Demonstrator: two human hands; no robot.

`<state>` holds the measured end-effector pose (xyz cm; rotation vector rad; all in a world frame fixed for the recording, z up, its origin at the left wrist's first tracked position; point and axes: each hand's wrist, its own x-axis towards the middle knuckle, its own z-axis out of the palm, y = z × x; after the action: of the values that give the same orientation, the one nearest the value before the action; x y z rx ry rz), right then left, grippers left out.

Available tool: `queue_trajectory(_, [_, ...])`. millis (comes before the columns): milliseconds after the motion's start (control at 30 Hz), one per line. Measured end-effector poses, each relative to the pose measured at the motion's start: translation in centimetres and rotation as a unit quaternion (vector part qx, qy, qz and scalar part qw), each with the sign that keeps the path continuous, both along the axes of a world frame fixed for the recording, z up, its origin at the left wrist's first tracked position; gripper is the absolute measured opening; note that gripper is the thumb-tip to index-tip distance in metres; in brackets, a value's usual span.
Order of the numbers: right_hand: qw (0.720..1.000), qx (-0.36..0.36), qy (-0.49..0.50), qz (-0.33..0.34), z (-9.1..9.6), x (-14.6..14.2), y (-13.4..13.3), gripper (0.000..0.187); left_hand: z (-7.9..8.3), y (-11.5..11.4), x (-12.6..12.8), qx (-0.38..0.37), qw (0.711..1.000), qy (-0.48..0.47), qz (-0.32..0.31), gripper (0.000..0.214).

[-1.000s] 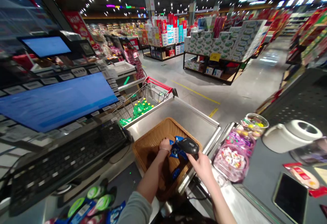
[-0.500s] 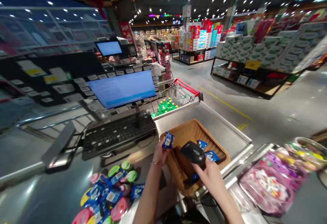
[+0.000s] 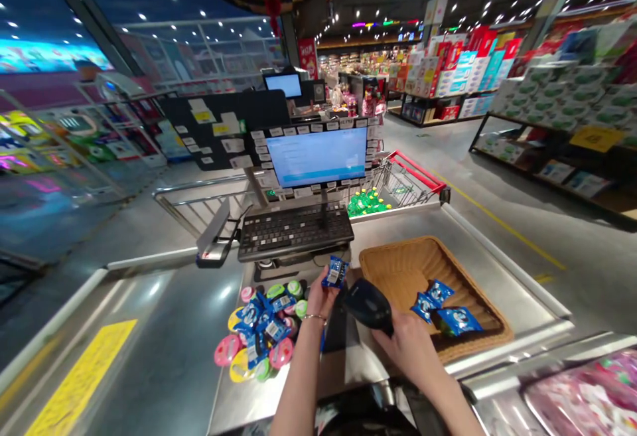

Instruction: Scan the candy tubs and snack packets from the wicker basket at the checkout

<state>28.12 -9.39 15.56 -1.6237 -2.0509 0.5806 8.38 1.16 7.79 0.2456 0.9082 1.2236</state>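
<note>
My left hand [image 3: 318, 297] is closed on a small blue snack packet [image 3: 335, 272], held up above the steel counter in front of the keyboard. My right hand [image 3: 405, 342] grips a black handheld barcode scanner [image 3: 367, 304], whose head points toward the packet. To the right lies a wicker basket [image 3: 398, 265] holding three more blue packets [image 3: 438, 303]. Left of my left hand sits a pile of blue packets and round pink, yellow and green sweets [image 3: 259, 333] on the counter.
A black keyboard [image 3: 294, 230] and a till screen [image 3: 318, 156] stand behind my hands. A red-handled shopping trolley [image 3: 398, 187] with green bottles sits beyond the counter. Tubs of wrapped sweets [image 3: 582, 396] are at the lower right. Stocked shelves line the aisle on the right.
My left hand lifted a blue packet out of the basket and carried it left toward the keyboard; the scanner followed. My view swung left, bringing the sweets pile and counter into sight.
</note>
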Motion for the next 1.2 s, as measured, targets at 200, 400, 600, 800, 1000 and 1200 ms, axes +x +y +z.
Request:
queue_trajectory(200, [1.0, 0.006, -0.015, 0.0, -0.1, -0.5, -0.2, 0.027, -0.1, -0.1, -0.6, -0.002, 1.0, 0.001, 0.015, 0.027])
queue_trajectory(400, [1.0, 0.004, -0.002, -0.001, -0.2, -0.6, -0.2, 0.025, 0.0, 0.0, -0.7, -0.008, 1.0, -0.012, 0.01, 0.026])
queue_trajectory(600, [0.999, 0.012, 0.027, -0.041, 0.0, -0.9, -0.3, 0.03, -1.0, -0.4, -2.5, 0.044, 0.988, 0.134, 0.057, 0.031])
queue_trajectory(800, [0.998, 0.003, 0.02, -0.064, -1.5, -2.1, 0.6, 0.03, -3.4, -3.7, -9.5, 0.096, 0.759, 0.633, 0.121, 0.035])
queue_trajectory(1000, [0.998, -0.032, 0.044, -0.017, -2.3, -3.7, 1.3, 0.03, -3.7, -7.8, -13.4, -0.015, 0.495, 0.866, 0.069, 0.029])
queue_trajectory(1200, [0.996, -0.062, 0.062, -0.003, -2.0, -4.3, 1.6, 0.03, -3.8, -8.1, -13.4, -0.068, 0.413, 0.907, 0.05, 0.038])
